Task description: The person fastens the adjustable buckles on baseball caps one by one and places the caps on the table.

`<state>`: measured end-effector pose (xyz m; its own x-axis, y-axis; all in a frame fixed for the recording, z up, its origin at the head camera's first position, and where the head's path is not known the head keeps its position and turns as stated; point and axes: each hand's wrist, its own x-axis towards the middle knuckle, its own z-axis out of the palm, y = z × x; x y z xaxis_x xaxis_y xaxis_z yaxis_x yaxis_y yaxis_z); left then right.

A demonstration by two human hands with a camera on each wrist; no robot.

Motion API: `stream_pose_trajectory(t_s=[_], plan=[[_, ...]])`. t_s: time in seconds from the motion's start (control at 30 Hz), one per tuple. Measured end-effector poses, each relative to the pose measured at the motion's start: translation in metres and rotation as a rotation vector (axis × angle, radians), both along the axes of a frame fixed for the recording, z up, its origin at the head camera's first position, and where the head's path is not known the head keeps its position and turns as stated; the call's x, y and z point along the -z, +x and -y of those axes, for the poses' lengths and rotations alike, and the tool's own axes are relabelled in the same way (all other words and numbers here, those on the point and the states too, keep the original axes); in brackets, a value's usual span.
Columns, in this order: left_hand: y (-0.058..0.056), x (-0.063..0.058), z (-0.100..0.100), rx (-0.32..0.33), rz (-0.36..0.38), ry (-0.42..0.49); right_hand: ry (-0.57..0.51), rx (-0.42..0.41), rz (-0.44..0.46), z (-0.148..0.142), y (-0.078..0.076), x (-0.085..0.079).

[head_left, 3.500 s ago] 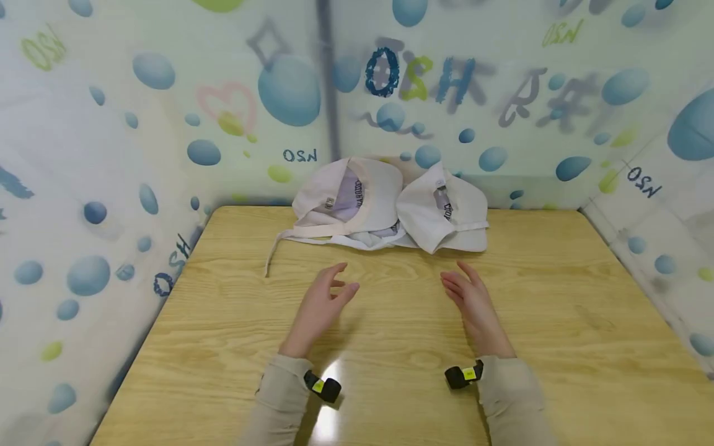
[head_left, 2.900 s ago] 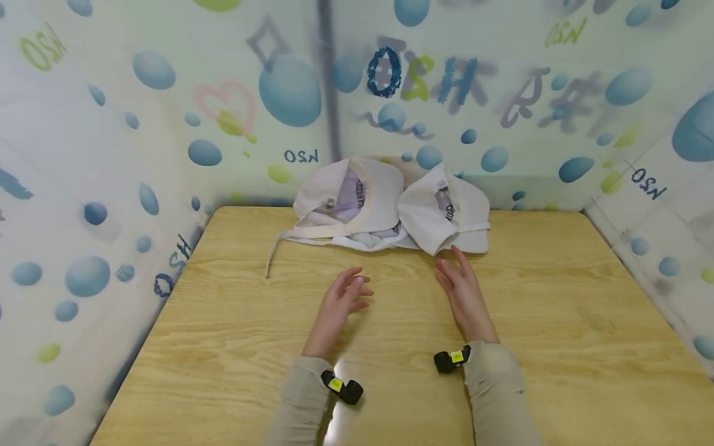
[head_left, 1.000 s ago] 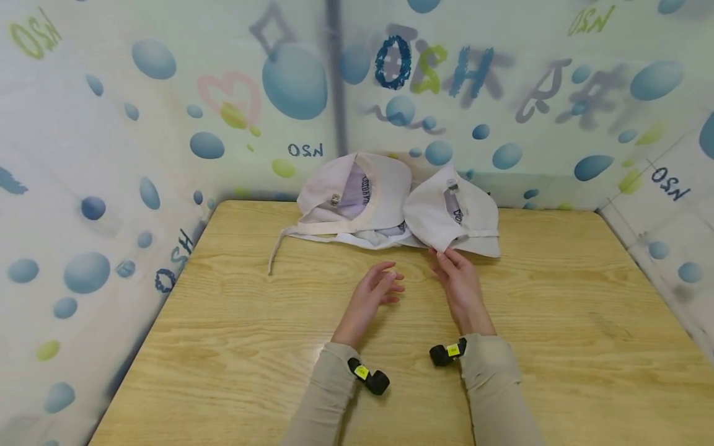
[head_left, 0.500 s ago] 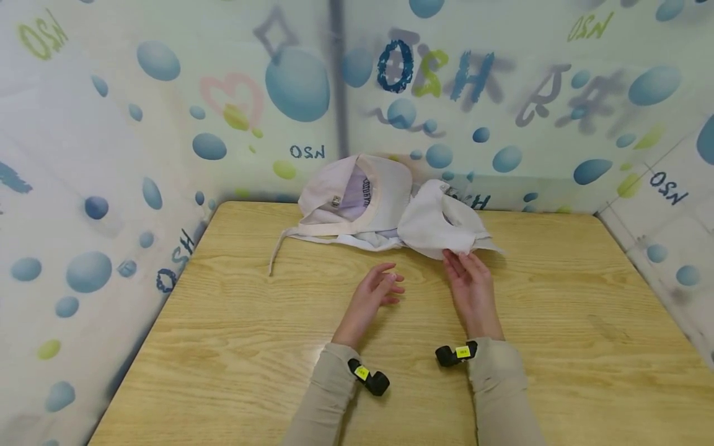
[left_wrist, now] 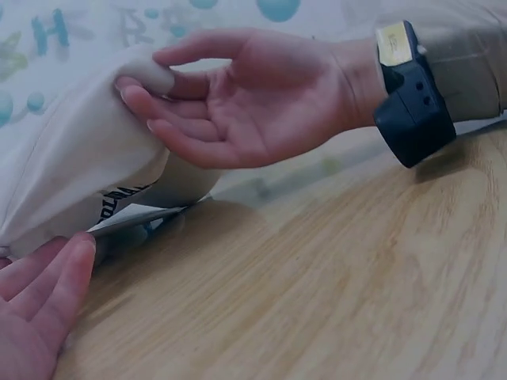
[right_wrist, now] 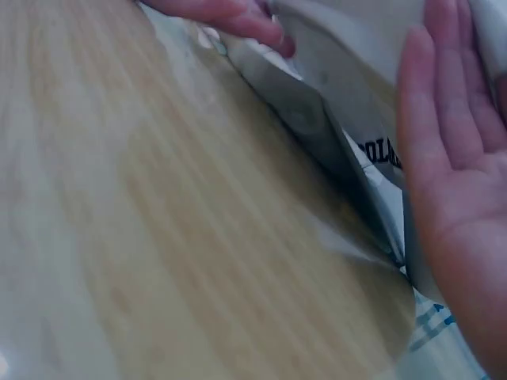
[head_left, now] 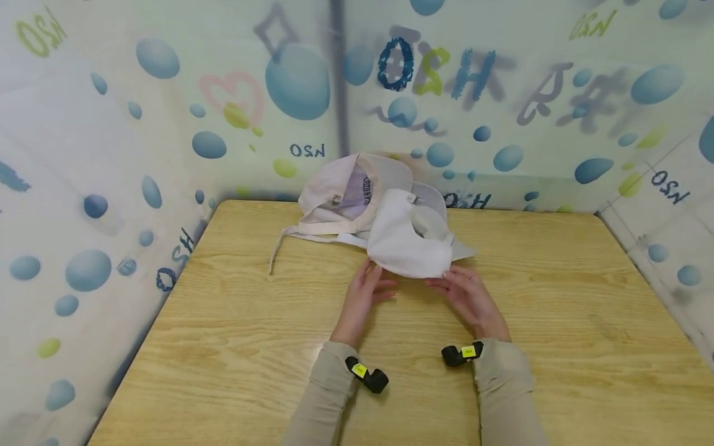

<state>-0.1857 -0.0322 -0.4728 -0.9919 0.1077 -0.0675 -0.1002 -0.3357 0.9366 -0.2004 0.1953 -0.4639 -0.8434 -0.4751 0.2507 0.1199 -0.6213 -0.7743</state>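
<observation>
We pinch the white cap (head_left: 395,234), which lies just ahead over the counter (head_left: 223,347): left hand (head_left: 361,300), right hand (head_left: 473,300) equally near, its close edge running crosswise between them.

Wood-grain table (head_left: 234,347); pale caps (head_left: 325,189) along far edge.

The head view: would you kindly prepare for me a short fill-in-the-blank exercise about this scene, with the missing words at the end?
1. The front cap is touched by the left grip and the ____ grip.
2. The loose strap trails toward the person's ____.
3. Each black wristband carries a label coloured ____.

Missing words: right; left; yellow.
</observation>
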Motion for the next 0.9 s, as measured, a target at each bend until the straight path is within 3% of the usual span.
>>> stream_pose_trajectory(t_s=[0.17, 0.33, 0.53, 0.7, 0.9], plan=[[0.001, -0.001, 0.003, -0.053, 0.012, 0.05, 0.136, -0.081, -0.006, 0.0, 0.003, 0.001], [0.001, -0.001, 0.004, -0.105, 0.026, 0.04, 0.207, -0.157, -0.001, -0.003, 0.005, 0.002], [-0.001, 0.004, 0.004, -0.146, -0.02, 0.057, 0.356, -0.227, -0.054, -0.01, 0.006, -0.001], [-0.001, 0.005, 0.005, -0.135, -0.042, 0.068, 0.479, -0.117, -0.031, -0.021, 0.009, -0.006], [-0.001, 0.004, 0.004, -0.123, -0.035, 0.05, 0.407, 0.096, 0.096, -0.029, 0.01, -0.011]])
